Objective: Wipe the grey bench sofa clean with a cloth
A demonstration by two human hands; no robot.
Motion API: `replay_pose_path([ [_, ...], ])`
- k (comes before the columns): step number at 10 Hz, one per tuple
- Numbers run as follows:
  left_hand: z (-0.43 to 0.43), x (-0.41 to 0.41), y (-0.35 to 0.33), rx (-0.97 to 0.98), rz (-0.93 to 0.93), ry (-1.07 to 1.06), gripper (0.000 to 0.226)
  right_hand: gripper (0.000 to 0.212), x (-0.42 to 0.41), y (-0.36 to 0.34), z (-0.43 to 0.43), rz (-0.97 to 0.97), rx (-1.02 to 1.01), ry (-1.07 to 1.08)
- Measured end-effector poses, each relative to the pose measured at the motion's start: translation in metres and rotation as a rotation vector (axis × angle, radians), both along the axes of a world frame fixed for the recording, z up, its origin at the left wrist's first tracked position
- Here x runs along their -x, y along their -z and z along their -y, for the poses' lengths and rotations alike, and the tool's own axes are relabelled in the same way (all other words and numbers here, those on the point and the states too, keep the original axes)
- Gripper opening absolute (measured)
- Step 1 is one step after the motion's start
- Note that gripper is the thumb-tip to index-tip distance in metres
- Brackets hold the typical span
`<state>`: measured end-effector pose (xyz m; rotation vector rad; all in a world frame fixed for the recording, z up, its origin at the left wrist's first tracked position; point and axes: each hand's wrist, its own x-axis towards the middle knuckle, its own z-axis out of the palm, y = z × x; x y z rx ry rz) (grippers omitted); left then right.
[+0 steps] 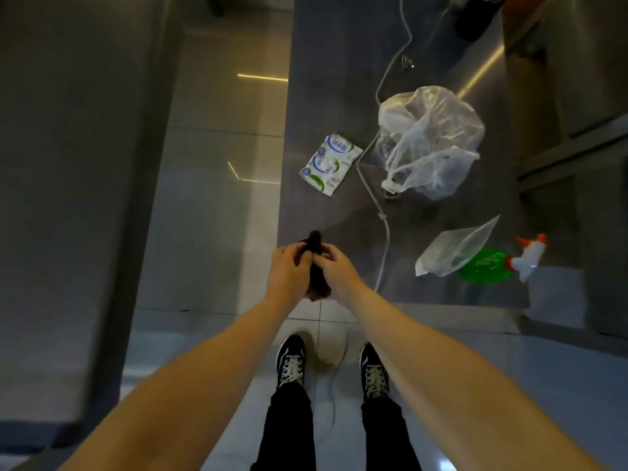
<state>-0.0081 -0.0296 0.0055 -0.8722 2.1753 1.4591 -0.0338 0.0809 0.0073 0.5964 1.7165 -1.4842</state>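
A dark brown cloth (pixel 314 243) is bunched up between my two hands, over the near left corner of the grey bench sofa (pixel 339 79). My left hand (pixel 288 271) grips the cloth from the left with curled fingers. From the right, my right hand (pixel 334 266) pinches it near the top. Most of the cloth is hidden between my palms; one end sticks up above my fingers and another hangs below.
On the bench lie a white and green wipes pack (pixel 330 163), a crumpled clear plastic bag (pixel 430 141), a smaller clear bag (pixel 455 249), a green spray bottle (pixel 492 265) and a white cable (pixel 384 212). Glossy tiled floor (pixel 217 205) lies left of the bench. My shoes (pixel 290 360) stand below.
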Motion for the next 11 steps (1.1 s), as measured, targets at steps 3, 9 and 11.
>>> replay_pose_path([
  [3, -0.005, -0.013, 0.058, 0.303, 0.108, 0.463, 0.054, 0.058, 0.003, 0.054, -0.03, -0.196, -0.599, -0.314],
  [9, -0.014, -0.009, 0.064, 0.396, 0.064, 0.346, 0.057, 0.037, -0.002, 0.064, -0.008, -0.355, -0.557, -0.399],
  [11, 0.004, -0.014, 0.018, 0.52, 0.201, 0.525, 0.062, 0.052, 0.014, 0.011, -0.005, -0.427, -0.694, -0.778],
])
